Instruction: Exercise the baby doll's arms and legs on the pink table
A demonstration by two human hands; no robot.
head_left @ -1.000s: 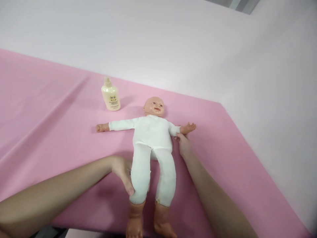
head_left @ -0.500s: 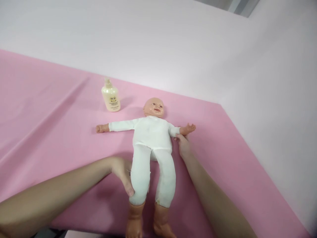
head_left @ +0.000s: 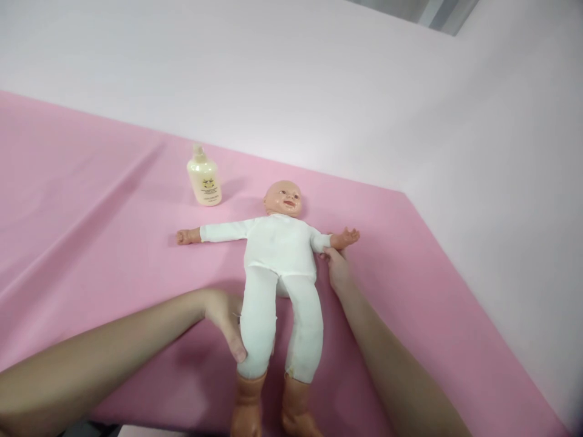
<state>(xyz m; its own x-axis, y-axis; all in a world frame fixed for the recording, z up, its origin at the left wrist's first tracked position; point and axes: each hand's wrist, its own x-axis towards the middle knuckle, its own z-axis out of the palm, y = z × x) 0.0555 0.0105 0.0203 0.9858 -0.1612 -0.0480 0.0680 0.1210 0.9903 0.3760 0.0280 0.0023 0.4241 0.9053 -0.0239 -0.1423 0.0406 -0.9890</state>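
Note:
A baby doll [head_left: 281, 246] with a white cloth body lies on its back, its head away from me and its feet towards me. My left hand [head_left: 228, 321] is wrapped round the doll's leg on the left. Its thumb lies along the near side, and most of the fingers are hidden beneath the leg. With thumb and fingers, my right hand [head_left: 336, 264] pinches the doll's arm on the right, just below the wrist. The doll's other arm stretches out to the left, untouched.
A cream pump bottle [head_left: 204, 181] stands upright beyond the doll's outstretched left-side arm. Pink cloth [head_left: 113, 243] covers the table, with a long crease at left. Behind it and to the right is a white wall [head_left: 273, 79].

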